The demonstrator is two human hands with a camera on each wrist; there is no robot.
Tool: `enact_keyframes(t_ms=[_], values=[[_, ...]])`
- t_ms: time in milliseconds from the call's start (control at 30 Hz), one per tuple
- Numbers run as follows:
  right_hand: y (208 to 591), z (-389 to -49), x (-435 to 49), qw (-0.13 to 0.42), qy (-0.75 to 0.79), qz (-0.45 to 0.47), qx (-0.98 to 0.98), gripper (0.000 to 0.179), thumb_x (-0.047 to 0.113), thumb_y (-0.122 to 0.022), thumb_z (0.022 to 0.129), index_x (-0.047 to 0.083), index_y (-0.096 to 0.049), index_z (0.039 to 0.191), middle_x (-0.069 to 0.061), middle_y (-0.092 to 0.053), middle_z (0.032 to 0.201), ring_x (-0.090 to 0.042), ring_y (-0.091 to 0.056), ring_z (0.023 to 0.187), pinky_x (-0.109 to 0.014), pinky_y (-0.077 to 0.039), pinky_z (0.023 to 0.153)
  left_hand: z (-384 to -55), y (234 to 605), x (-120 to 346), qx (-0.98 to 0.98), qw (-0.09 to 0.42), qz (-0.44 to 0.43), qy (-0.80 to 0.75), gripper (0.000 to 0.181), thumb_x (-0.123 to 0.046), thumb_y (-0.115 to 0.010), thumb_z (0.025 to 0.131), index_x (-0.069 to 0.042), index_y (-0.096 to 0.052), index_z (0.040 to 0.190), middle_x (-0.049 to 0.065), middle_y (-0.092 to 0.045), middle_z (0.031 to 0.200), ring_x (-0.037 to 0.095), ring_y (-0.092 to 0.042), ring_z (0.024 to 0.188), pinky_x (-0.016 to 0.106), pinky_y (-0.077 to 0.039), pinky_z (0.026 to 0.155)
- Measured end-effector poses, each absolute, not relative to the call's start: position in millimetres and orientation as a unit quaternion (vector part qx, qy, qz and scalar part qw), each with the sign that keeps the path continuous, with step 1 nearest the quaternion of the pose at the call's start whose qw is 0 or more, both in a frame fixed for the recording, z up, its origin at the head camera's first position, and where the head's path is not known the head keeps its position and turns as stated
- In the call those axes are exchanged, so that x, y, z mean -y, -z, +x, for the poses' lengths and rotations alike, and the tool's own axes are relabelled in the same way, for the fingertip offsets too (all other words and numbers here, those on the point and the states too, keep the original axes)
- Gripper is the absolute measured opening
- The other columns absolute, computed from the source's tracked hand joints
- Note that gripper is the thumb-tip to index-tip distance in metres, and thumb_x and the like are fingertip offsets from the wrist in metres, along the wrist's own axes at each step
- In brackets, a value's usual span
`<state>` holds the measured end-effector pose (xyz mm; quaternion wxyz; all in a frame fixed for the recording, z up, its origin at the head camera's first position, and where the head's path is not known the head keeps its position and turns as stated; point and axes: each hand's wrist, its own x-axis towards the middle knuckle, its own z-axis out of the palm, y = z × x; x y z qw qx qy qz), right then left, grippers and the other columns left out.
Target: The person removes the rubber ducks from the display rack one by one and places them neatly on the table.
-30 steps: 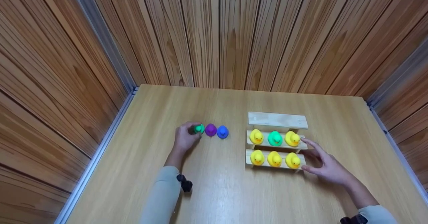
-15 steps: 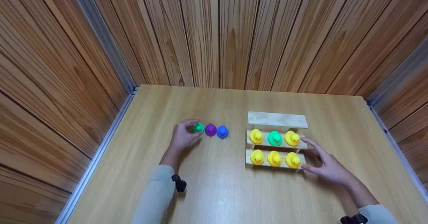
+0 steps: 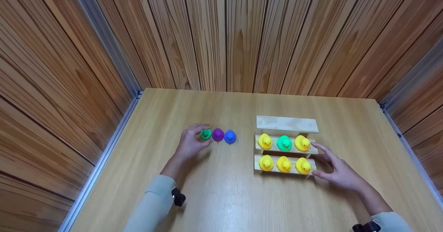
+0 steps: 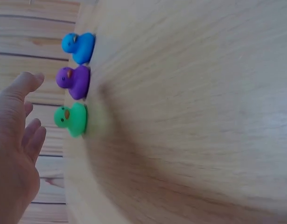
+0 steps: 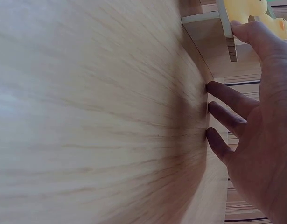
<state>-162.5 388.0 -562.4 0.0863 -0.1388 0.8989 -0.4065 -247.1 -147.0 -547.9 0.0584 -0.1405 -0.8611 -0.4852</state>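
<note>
A green rubber duck (image 4: 77, 119) stands on the table at the left end of a row, beside a purple duck (image 3: 218, 134) and a blue duck (image 3: 230, 136). My left hand (image 3: 190, 142) is around the green duck in the head view, thumb and fingers spread. In the left wrist view a gap shows between the fingers and that duck. A tiered wooden rack (image 3: 287, 124) carries several yellow ducks (image 3: 284, 164) and one green duck (image 3: 284, 143) on its two lower shelves. My right hand (image 3: 341, 173) rests its thumb and a finger against the rack's right end.
The rack's top shelf is bare pale wood. Wood-panelled walls (image 3: 238, 34) enclose the table (image 3: 221, 190) at the back and sides. A metal rail (image 3: 100, 161) runs along the left table edge.
My left hand has loosened around the green duck, its fingers spreading, while the forearm swung to the left. The green duck sits beside the purple one throughout. My right hand has stayed still.
</note>
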Motion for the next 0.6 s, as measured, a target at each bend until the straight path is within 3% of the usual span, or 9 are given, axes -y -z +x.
enact_keyframes(t_ms=[67, 167, 233, 267, 400, 600], values=[[562.4, -162.3, -387.8, 0.085, 0.402, -0.138, -0.901, 0.096, 0.031, -0.083, 0.104, 0.029, -0.023, 0.179, -0.027, -0.056, 0.169, -0.054, -0.054, 0.155, -0.078, -0.035, 0.131, -244.2, 545.4, 143.0, 0.861, 0.069, -0.151, 0.480, 0.044, -0.002, -0.091, 0.092, -0.004, -0.079, 0.134, 0.018, -0.076, 0.143, 0.041, -0.071, 0.140, 0.059, -0.058, 0.122], [562.6, -161.6, -387.9, 0.083, 0.388, -0.134, -0.908, 0.096, 0.035, -0.084, 0.103, 0.031, -0.025, 0.179, -0.025, -0.059, 0.167, -0.051, -0.056, 0.155, -0.043, -0.044, 0.134, -240.6, 542.4, 135.2, 0.862, 0.086, -0.169, 0.470, 0.045, -0.003, -0.093, 0.090, -0.004, -0.080, 0.132, 0.019, -0.077, 0.139, 0.042, -0.072, 0.136, 0.059, -0.059, 0.121], [562.3, -161.1, -388.3, 0.085, 0.382, -0.131, -0.911, 0.096, 0.036, -0.084, 0.103, 0.032, -0.025, 0.179, -0.024, -0.059, 0.168, -0.050, -0.055, 0.156, -0.039, -0.045, 0.131, -238.7, 540.7, 129.6, 0.861, 0.091, -0.182, 0.466, 0.045, -0.003, -0.093, 0.090, -0.003, -0.079, 0.132, 0.018, -0.078, 0.137, 0.041, -0.073, 0.134, 0.058, -0.059, 0.120], [562.2, -161.1, -388.6, 0.086, 0.383, -0.130, -0.911, 0.096, 0.036, -0.084, 0.103, 0.032, -0.025, 0.179, -0.025, -0.059, 0.168, -0.050, -0.055, 0.157, -0.041, -0.045, 0.132, -238.0, 540.0, 126.8, 0.861, 0.092, -0.190, 0.463, 0.045, -0.004, -0.093, 0.090, -0.002, -0.078, 0.132, 0.018, -0.078, 0.136, 0.040, -0.074, 0.133, 0.058, -0.060, 0.119], [561.1, -161.4, -389.7, 0.092, 0.402, -0.132, -0.902, 0.096, 0.032, -0.083, 0.105, 0.029, -0.022, 0.179, -0.030, -0.051, 0.172, -0.057, -0.050, 0.158, -0.086, -0.031, 0.126, -235.4, 534.7, 115.3, 0.858, 0.085, -0.215, 0.458, 0.047, -0.006, -0.093, 0.092, -0.005, -0.077, 0.137, 0.016, -0.077, 0.139, 0.038, -0.074, 0.134, 0.054, -0.061, 0.119], [561.3, -163.0, -388.8, 0.092, 0.407, -0.135, -0.899, 0.096, 0.032, -0.083, 0.104, 0.029, -0.022, 0.179, -0.032, -0.048, 0.173, -0.060, -0.047, 0.158, -0.092, -0.027, 0.124, -230.4, 527.1, 99.1, 0.860, 0.066, -0.228, 0.452, 0.052, -0.011, -0.092, 0.094, -0.008, -0.074, 0.143, 0.016, -0.074, 0.145, 0.038, -0.071, 0.137, 0.054, -0.061, 0.120]])
